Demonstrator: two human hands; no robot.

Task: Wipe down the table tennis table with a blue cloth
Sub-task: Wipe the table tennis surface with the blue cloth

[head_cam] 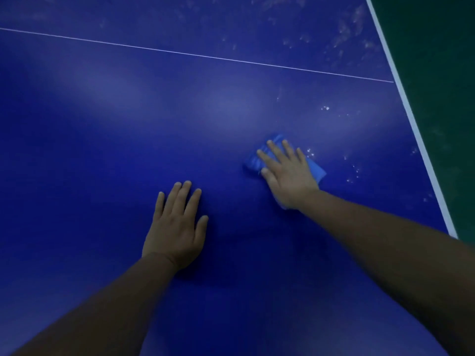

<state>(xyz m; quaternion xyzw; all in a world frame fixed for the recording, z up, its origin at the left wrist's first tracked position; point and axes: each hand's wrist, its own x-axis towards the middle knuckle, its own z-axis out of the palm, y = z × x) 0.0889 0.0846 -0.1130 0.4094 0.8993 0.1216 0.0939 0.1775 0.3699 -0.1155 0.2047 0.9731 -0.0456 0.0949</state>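
A dark blue table tennis table [102, 119] fills the view. My right hand [285, 173] presses flat, fingers straight and spread, on a folded light blue cloth [315, 170] at centre right. The cloth shows at the fingertips, to the right of the hand and under the wrist. My left hand [177, 227] lies flat on the bare table surface, fingers straight, to the left of and nearer than the cloth, holding nothing.
A thin white centre line [195, 54] crosses the table from left to right. A white edge stripe [411, 119] marks the table's right side, with dark green floor [442, 73] beyond it. Pale dusty specks [326, 108] dot the surface right of and beyond the cloth.
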